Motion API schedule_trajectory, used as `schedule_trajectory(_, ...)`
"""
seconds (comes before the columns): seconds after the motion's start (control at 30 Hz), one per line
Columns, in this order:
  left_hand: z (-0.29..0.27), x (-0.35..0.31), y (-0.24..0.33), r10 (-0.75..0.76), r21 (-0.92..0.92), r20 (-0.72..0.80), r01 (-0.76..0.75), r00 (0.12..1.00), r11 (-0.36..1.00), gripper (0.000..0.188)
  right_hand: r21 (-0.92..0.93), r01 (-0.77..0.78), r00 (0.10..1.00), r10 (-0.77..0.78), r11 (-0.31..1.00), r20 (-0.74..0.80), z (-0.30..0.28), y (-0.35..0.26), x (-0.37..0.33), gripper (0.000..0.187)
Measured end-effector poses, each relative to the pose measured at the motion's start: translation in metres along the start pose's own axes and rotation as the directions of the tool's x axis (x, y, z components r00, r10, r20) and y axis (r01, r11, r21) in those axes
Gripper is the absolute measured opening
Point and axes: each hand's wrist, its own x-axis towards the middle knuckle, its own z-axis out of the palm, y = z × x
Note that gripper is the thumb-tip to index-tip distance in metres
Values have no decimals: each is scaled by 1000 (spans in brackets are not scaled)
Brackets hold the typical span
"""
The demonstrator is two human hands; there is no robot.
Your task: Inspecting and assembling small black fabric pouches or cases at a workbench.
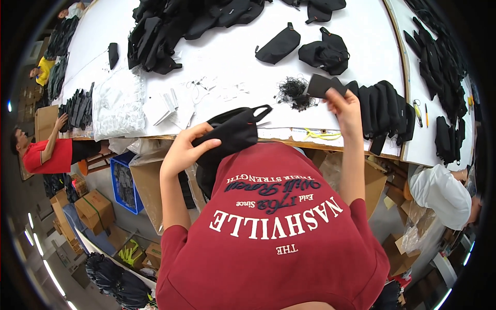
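Note:
My left hand point(191, 147) grips a black fabric pouch point(235, 132) at the table's near edge, thumb on top and fingers behind it. The pouch has a loop strap at its right end, and its upper side seems open. My right hand point(342, 106) is raised to the right, fingers pinched on a flat black card point(319, 86), perhaps a hang tag. Just left of that card lies a tangled heap of thin black cords point(294, 94). A row of black pouches point(382, 111) stands to the right of my right hand.
A large heap of black pouches point(165, 36) covers the far left of the white table point(222, 62). Clear plastic bags point(119, 111) and white slips point(168, 106) lie at left. Two loose pouches point(279, 45) lie far ahead. A person in red point(49, 152) works at left.

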Motion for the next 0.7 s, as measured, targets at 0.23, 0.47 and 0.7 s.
schedule_trajectory(0.23, 30, 20, 29, 79, 226, 172, -117, 982, 967, 24, 814, -341, 901, 410, 471, 140, 79, 39, 25, 33)
schedule_trajectory(0.47, 28, 21, 28, 55, 282, 165, -100, 985, 954, 25, 594, -291, 935, 355, 751, 9, 93, 44, 25, 42)
schedule_trajectory(0.7, 21, 16, 24, 62, 250, 133, -94, 989, 964, 25, 173, 127, 917, -50, 977, -395, 56, 57, 50, 33)
